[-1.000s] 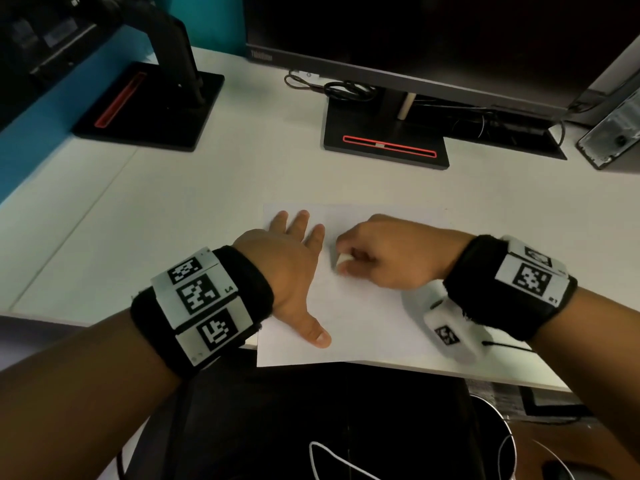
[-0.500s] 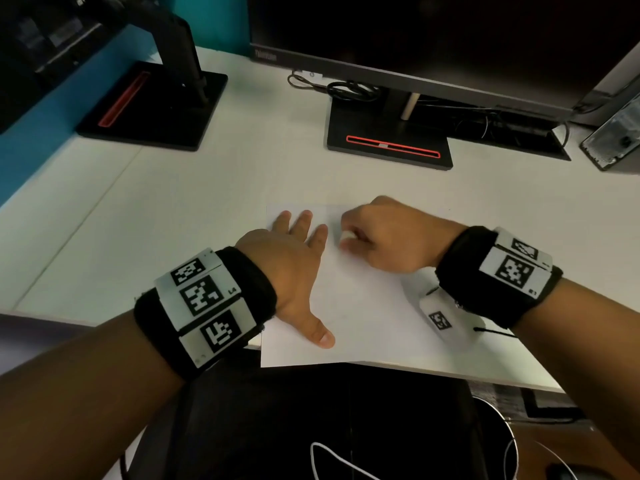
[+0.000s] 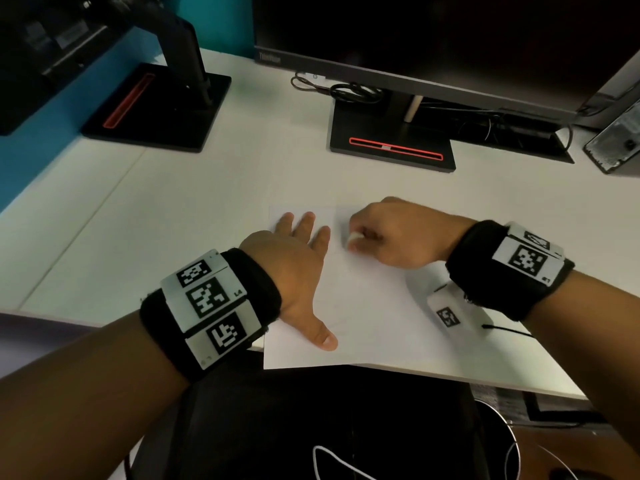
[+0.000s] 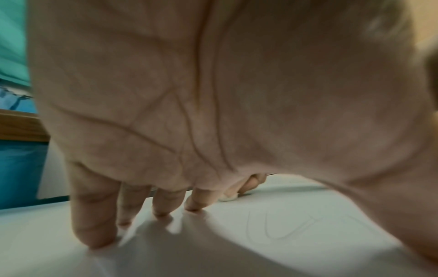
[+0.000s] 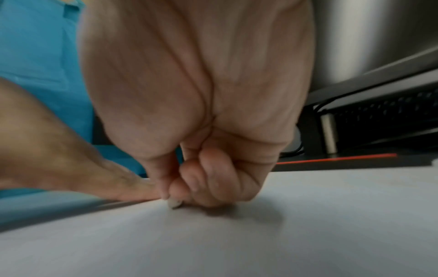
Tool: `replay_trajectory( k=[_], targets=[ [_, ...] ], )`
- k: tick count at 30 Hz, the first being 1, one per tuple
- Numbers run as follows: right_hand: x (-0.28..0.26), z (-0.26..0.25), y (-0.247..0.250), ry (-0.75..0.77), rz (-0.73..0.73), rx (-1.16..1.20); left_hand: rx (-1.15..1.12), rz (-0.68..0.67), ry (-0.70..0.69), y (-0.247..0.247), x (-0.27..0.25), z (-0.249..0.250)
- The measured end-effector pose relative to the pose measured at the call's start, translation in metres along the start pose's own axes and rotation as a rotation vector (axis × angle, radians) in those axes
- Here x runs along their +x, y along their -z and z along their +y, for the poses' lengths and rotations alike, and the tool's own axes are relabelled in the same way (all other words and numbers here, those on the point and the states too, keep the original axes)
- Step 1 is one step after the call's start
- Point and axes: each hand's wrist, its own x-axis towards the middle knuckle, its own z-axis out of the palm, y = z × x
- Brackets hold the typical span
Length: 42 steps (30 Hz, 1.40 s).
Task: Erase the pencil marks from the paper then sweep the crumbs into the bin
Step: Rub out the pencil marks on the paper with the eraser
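The hands are both down on the paper (image 3: 374,327). The left hand (image 3: 294,265) lies flat with fingers straight and spread, thumb out toward the near edge, pinning the sheet and gripping nothing. The right hand (image 3: 391,233) is curled into a loose fist, its thumb and fingertips pinching a small white eraser (image 3: 354,236) whose tip touches the paper just beside the left forefinger; the right wrist view shows the eraser (image 5: 174,203) poking out below the curled fingers onto the sheet.

The paper sits at the near edge of the white table (image 3: 173,216), its near corner slightly overhanging. In the left wrist view faint looping pencil marks (image 4: 284,228) show on the sheet nearer the thumb, well away from where the eraser (image 4: 228,197) is rubbing. No crumbs can be made out, and no bin is clearly in view.

Beyond the sheet stand a monitor base (image 3: 391,147) with tangled cables behind it, and a second stand (image 3: 156,105) off to the left.

My reading is that erasing is under way and not finished. The next move calls for bringing the eraser toward the remaining marks, with the left hand pressing firmly so the sheet neither creases nor slides off the table
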Motion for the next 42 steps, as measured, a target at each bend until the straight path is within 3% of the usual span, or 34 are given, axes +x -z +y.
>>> replay_trajectory(
  k=[3,7,12,17,21,23,26,28,31,33,36,38,42],
  targets=[
    [0.007,0.005,-0.003,-0.074,0.089,-0.006,-0.002,0.008,-0.001,-0.001,0.0,-0.001],
    [0.001,-0.015,-0.01,0.094,0.004,0.054,0.002,0.007,-0.004,0.0,0.0,-0.001],
    [0.011,0.001,-0.002,-0.06,0.074,-0.027,0.018,0.01,-0.005,0.0,-0.001,-0.001],
    [0.004,-0.019,-0.007,0.088,-0.03,0.036,0.039,0.011,-0.004,0.0,-0.002,-0.001],
    [0.016,0.002,0.004,-0.076,0.039,-0.035,0.031,0.017,-0.008,-0.001,-0.002,-0.002],
    [0.018,-0.002,0.001,-0.048,0.052,-0.038,0.032,0.024,-0.011,-0.002,-0.002,-0.002],
    [0.01,-0.015,-0.004,0.063,-0.047,0.022,0.034,0.035,-0.016,-0.002,-0.001,-0.003],
    [0.01,-0.009,0.001,0.025,-0.069,0.014,0.042,0.04,-0.019,-0.003,-0.002,-0.003],
    [0.021,0.002,0.007,-0.086,0.024,-0.042,0.046,0.045,-0.02,-0.004,-0.002,-0.004],
    [0.023,-0.004,0.002,-0.041,0.039,-0.046,0.041,0.054,-0.024,-0.005,-0.002,-0.004],
    [0.014,-0.017,-0.001,0.068,-0.068,0.011,0.038,0.061,-0.028,-0.005,-0.001,-0.005],
    [0.014,-0.01,0.006,0.03,-0.093,-0.009,0.043,0.055,-0.031,-0.005,-0.001,-0.005],
    [0.024,0.005,0.008,-0.098,0.043,-0.041,0.047,0.06,-0.033,-0.005,-0.001,-0.005]
  ],
)
